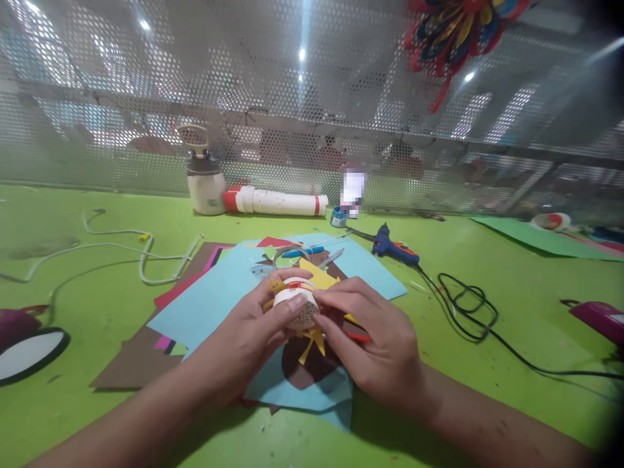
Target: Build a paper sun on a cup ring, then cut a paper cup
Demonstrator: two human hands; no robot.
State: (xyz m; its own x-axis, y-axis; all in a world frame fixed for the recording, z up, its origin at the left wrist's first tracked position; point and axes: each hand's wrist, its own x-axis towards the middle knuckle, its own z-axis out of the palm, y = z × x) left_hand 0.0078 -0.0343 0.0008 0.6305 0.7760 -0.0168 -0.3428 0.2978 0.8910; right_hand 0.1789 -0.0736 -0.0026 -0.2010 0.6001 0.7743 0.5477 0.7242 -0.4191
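A white round piece (305, 316) is gripped by the left hand (258, 322) and pinched by the right hand (377, 335) above paper sheets (207, 302) on the desk (531, 292).

A hand could cross the green surface (526, 292) on the right, between the black cord (531, 371) and the green sheet (511, 242). From here I see the cord's loops and glue gun (396, 248) barring a low path nearer the papers (205, 312). White cable (158, 282) lies across the left; the bottle (205, 190), tube (283, 202) and mesh (146, 107) block the back.
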